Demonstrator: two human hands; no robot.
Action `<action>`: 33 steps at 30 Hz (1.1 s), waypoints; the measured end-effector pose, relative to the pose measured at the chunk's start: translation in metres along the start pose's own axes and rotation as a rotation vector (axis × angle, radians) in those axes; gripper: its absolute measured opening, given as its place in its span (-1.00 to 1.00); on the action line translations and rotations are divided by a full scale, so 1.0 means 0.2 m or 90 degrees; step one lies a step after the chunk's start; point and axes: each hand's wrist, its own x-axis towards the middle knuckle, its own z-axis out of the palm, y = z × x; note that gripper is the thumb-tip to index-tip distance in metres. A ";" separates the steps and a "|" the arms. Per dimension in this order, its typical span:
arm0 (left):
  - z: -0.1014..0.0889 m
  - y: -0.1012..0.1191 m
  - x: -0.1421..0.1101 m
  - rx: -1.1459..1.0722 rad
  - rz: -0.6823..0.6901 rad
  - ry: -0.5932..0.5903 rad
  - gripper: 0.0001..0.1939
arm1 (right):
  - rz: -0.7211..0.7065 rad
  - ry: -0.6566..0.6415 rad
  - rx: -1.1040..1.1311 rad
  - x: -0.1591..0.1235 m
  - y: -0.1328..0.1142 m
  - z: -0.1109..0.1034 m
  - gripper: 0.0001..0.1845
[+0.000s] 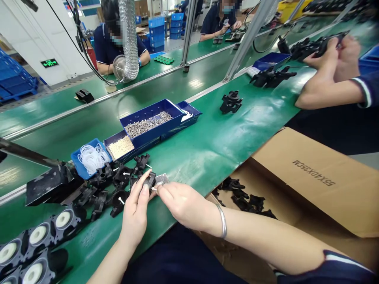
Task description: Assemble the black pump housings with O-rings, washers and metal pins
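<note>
My left hand [136,209] is closed around a black plastic part [150,180], held just above the green bench. My right hand [180,201], with a silver bangle at its wrist, pinches at the side of that part. A small white pin [154,189] shows at its fingertips; the rest is covered by the fingers. Just behind the hands lies a small greyish plate [162,179], partly hidden. Left of my left hand are several similar black parts [120,197] in a heap, some with white pins sticking out.
Beyond the heap stand a blue bin of white rings [93,157], a tray of cream pieces [121,146] and metal pins [148,125]. Black housings with white discs [38,234] line the left. An open carton [319,177] sits at right. Co-workers' hands [334,53] work nearby.
</note>
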 end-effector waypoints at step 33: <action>0.02 0.04 0.15 0.667 0.434 -0.122 -0.39 | 0.393 0.115 0.250 -0.24 0.27 0.00 -0.71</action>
